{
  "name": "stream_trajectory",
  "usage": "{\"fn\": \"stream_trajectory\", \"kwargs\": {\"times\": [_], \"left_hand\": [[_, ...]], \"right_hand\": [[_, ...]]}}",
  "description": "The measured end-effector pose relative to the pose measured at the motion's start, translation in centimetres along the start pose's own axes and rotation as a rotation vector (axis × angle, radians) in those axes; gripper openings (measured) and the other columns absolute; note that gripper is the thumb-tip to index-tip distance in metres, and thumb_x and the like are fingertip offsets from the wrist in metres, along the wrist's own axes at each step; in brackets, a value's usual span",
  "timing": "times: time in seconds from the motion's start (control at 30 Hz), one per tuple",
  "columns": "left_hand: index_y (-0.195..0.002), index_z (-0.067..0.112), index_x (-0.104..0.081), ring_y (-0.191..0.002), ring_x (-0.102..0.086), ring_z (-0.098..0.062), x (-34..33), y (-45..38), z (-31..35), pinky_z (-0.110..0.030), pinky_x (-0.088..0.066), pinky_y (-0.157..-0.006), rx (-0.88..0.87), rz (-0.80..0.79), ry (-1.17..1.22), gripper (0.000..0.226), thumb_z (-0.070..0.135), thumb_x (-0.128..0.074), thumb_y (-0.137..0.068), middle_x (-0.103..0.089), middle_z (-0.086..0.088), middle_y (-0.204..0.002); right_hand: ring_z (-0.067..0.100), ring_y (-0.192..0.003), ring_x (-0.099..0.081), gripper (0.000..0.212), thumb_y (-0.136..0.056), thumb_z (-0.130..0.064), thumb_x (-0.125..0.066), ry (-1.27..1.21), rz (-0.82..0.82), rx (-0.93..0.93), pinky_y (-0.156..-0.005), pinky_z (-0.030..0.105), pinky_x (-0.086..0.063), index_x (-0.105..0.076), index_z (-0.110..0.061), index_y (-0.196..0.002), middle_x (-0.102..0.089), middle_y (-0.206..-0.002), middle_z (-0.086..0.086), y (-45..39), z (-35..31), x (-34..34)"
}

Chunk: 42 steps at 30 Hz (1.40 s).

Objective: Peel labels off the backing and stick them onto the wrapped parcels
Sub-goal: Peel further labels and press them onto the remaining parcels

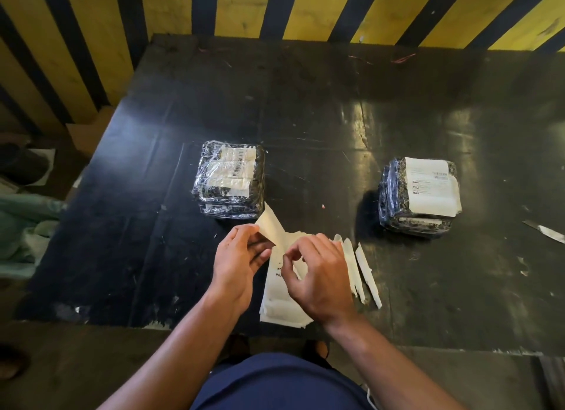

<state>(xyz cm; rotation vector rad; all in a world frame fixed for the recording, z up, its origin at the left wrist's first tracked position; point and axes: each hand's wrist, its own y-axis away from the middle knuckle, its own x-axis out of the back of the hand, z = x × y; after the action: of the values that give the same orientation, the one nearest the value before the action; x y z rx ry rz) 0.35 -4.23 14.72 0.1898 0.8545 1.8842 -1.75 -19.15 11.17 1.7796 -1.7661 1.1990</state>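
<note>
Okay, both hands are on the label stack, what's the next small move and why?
Probably keep peeling: the left hand pinches a lifted sheet corner while the right hand picks at the label stack. Once it is free, the left parcel lies closest, though it seems to carry a barcoded label already.

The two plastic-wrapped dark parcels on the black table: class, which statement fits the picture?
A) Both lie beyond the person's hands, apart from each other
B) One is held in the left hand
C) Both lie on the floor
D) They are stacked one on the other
A: the left plastic-wrapped dark parcel and the right plastic-wrapped dark parcel lie apart on the black table, beyond the left hand and right hand, which handle white label sheets.
</note>
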Motion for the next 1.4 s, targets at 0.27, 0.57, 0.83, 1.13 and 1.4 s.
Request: {"fn": "stream_trajectory", "kwargs": {"times": [0.27,0.57,0.83,1.13,1.4], "left_hand": [[-0.11,0.013,-0.071,-0.096,-0.075,-0.023,1.3,0.4,0.5,-0.04,-0.057,-0.087,-0.113,-0.02,-0.014,0.034,0.04,-0.051,-0.106,-0.078,-0.005,-0.099],[-0.116,0.016,-0.072,-0.104,-0.077,-0.02,5.4,-2.7,1.9,-0.039,-0.057,-0.095,-0.109,-0.05,-0.364,0.021,0.03,-0.068,-0.101,-0.082,0.001,-0.107],[-0.092,0.019,-0.074,-0.088,-0.078,-0.009,5.8,-4.0,1.9,-0.024,-0.063,-0.074,-0.35,0.097,-0.5,0.009,0.026,-0.079,-0.093,-0.081,0.006,-0.092],[-0.085,0.028,-0.077,-0.079,-0.076,-0.006,5.9,-7.8,4.5,-0.02,-0.06,-0.062,-0.409,0.258,-0.636,0.01,0.035,-0.083,-0.089,-0.078,0.011,-0.082],[-0.085,0.026,-0.077,-0.08,-0.074,-0.007,5.3,-13.8,9.7,-0.027,-0.059,-0.064,-0.378,0.33,-0.72,0.016,0.041,-0.084,-0.086,-0.077,0.011,-0.082]], "right_hand": [[0.011,-0.071,-0.065,0.013,-0.087,-0.017,-0.078,-0.376,-0.026,-0.379,-0.065,0.027,-0.053,-0.068,-0.02,-0.079,-0.069,-0.075,-0.012,-2.5,0.5,0.4],[0.02,-0.082,-0.068,0.011,-0.093,-0.012,-0.075,-1.114,-0.262,-0.876,-0.07,0.031,-0.056,-0.072,-0.007,-0.085,-0.079,-0.1,0.012,-5.3,1.0,1.4],[0.012,-0.083,-0.069,0.014,-0.091,-0.024,-0.08,-0.536,-0.083,-0.501,-0.066,0.02,-0.059,-0.07,-0.017,-0.086,-0.074,-0.086,-0.01,-5.5,0.4,-2.3],[0.006,-0.066,-0.066,0.016,-0.085,-0.016,-0.084,-0.574,0.024,-0.691,-0.065,0.023,-0.055,-0.071,-0.016,-0.076,-0.073,-0.073,-0.007,-8.9,-1.0,-6.7],[0.009,-0.078,-0.067,0.013,-0.084,-0.023,-0.085,-0.603,0.017,-0.878,-0.07,0.027,-0.053,-0.075,-0.016,-0.082,-0.075,-0.081,-0.005,-17.0,-2.0,-10.1]]}}
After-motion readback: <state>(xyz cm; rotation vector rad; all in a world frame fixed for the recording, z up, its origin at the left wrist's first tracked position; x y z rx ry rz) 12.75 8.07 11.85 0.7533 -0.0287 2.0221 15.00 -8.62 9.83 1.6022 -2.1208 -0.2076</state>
